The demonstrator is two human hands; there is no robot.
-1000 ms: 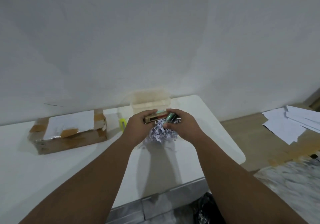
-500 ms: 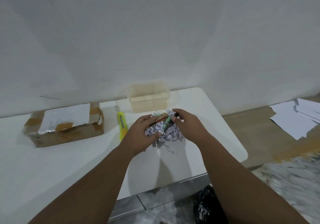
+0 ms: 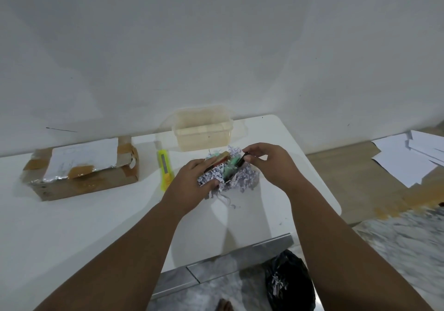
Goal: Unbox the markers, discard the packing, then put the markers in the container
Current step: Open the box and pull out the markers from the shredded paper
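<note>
From the head camera, two bare arms reach over a white table. In the middle sits a pile of shredded paper. Markers lie on top of the pile: a green one, with a red and brown one just beside it at 10 o'clock.

The left hand rests on the pile at its 8 o'clock side. Its fingers are curled down into the paper, and they touch the red and brown marker. I cannot tell if it really grips that marker or only presses on it.

The right hand is at the pile's 2 o'clock side. Its thumb and first fingers are pressed together on a small dark tip at the far end of the green marker. The rest of that marker points from the pinch toward 7 o'clock, down into the paper.

A clear plastic tub stands just past the pile at 12 o'clock, near the wall. A yellow cutter lies at 9 o'clock, near the left hand. A taped cardboard box sits farther out at 9 o'clock. A black bag with paper bits in it lies on the floor at 5 o'clock. White sheets lie on the floor at 3 o'clock.
</note>
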